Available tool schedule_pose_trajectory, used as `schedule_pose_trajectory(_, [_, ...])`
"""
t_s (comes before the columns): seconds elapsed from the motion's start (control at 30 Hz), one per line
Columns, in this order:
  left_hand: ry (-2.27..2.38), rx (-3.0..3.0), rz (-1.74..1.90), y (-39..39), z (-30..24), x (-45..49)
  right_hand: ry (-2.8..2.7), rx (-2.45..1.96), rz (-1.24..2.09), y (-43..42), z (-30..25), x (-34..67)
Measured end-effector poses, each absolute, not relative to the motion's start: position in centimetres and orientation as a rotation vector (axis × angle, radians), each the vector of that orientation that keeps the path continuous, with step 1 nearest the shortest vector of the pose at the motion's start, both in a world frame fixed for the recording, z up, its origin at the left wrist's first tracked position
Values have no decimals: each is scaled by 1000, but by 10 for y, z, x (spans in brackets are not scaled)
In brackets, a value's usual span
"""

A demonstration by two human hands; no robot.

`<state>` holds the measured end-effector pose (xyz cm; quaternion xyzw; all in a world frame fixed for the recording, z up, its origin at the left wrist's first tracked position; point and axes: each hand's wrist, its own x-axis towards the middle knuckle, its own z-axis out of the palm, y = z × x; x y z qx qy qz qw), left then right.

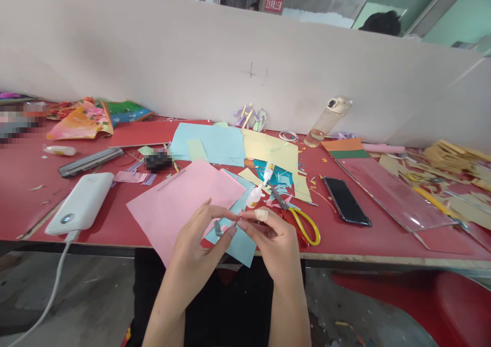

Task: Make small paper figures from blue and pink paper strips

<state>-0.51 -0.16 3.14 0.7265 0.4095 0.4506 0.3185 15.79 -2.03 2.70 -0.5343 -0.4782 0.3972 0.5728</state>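
Observation:
My left hand point(201, 239) and my right hand point(278, 237) meet above the table's front edge, thumbs and forefingers pinched. Between the fingertips is a small pinkish paper piece point(240, 217), mostly hidden. A grey-blue strip point(218, 228) shows beneath my left fingers; I cannot tell whether it is joined to that piece. A pale bandage wraps a finger of my right hand. Under the hands lie a large pink sheet point(184, 196) and a light blue sheet point(240, 252). Just beyond my right hand are two white glue bottles point(254, 197) and yellow-handled scissors point(307, 224).
On the red table point(387, 242), a phone point(347, 201) and a tilted clear water bottle point(326, 124) are to the right. A white power bank point(82, 203) with a cable sits left. Blue sheets point(215, 142), yellow paper point(270, 150) and scraps lie before a white partition point(172, 55).

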Motion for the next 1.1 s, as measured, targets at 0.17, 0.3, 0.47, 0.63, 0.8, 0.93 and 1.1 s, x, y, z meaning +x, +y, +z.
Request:
schedule_pose_trajectory(0.17, [1166, 2064, 1267, 0, 26, 0, -1089, -1337, 890, -21, 27, 150])
schedule_pose_trajectory(0.3, [1158, 2143, 1277, 3, 24, 3, -1038, -1378, 885, -23, 29, 147])
schedule_pose_trajectory(0.47, [1175, 2075, 1266, 2, 24, 1, -1049, -1372, 952, -24, 30, 149])
schedule_pose_trajectory(0.63, [1147, 1833, 1232, 0, 24, -2, -1143, -1335, 968, -27, 32, 154])
schedule_pose_trajectory(0.8, [1116, 1710, 1146, 0, 23, -6, -1312, -1319, 869, -29, 33, 160])
schedule_pose_trajectory(0.93, [1058, 1634, 1058, 1, 25, -12, -1379, -1321, 859, -30, 32, 164])
schedule_pose_trajectory(1.1, [1082, 1590, 993, 1, 27, -14, -1354, -1284, 916, -30, 29, 162])
